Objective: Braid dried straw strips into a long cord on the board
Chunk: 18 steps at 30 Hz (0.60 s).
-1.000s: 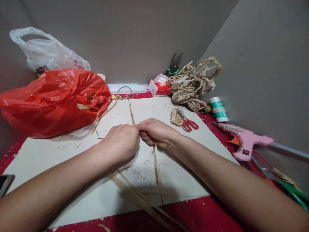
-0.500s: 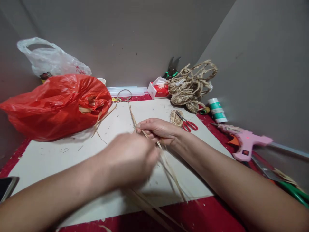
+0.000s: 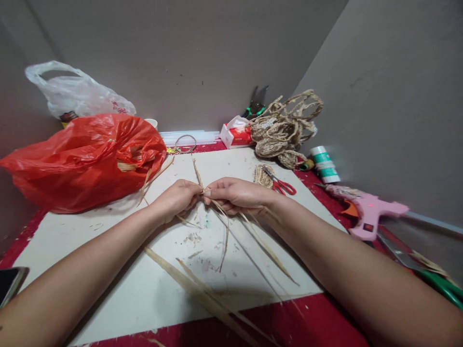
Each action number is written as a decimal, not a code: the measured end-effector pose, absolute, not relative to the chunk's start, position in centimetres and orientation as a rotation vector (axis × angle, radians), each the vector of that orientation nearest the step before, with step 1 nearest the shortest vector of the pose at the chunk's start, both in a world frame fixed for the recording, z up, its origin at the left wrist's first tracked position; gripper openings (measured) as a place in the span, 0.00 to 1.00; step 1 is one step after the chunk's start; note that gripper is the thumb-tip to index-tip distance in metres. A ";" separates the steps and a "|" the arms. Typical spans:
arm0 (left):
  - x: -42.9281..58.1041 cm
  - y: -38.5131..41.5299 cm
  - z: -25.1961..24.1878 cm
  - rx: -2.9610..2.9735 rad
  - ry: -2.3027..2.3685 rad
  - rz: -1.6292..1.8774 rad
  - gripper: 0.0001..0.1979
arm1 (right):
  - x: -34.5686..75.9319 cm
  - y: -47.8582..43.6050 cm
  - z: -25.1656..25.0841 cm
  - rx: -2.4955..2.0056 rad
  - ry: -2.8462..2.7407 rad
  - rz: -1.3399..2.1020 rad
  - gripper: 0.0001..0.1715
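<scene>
A thin braid of dried plant fibre (image 3: pixel 197 172) runs away from me over the white board (image 3: pixel 119 270). My left hand (image 3: pixel 181 198) pinches the near end of the braid from the left. Right beside it, thumb and fingers of my right hand (image 3: pixel 233 195) are closed on the same end. Loose strands (image 3: pixel 267 248) fan out from under my right hand toward me. A short strand also sticks out below my left hand. Flat dry fibre strips (image 3: pixel 191 286) lie across the board's near edge, touched by neither hand.
At left is a red plastic bag (image 3: pixel 83 164) holding dry fibre, with a white bag (image 3: pixel 83 91) behind. Red-handled scissors (image 3: pixel 284 186) lie by a small braided coil (image 3: pixel 263 177). Rope (image 3: pixel 285 130), a tissue pack (image 3: pixel 237 134) and a pink glue gun (image 3: pixel 374 212) line the back and right.
My left hand, blurred and nearer to me before, has moved up and away to meet my right hand at the braid. My right hand has stayed nearly in place.
</scene>
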<state>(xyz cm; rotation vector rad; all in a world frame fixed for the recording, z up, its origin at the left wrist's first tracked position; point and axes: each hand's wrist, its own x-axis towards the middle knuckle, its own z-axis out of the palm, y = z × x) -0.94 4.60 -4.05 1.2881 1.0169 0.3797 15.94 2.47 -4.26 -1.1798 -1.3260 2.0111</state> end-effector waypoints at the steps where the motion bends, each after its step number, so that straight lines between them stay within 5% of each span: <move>1: -1.0 4.8 -4.1 1.315 1.027 0.373 0.12 | 16.0 2.5 -4.3 -1.193 -1.404 1.972 0.11; 18: -1.1 4.7 -3.8 1.323 0.985 0.354 0.10 | 15.7 1.3 -1.6 -1.660 -2.257 0.936 0.13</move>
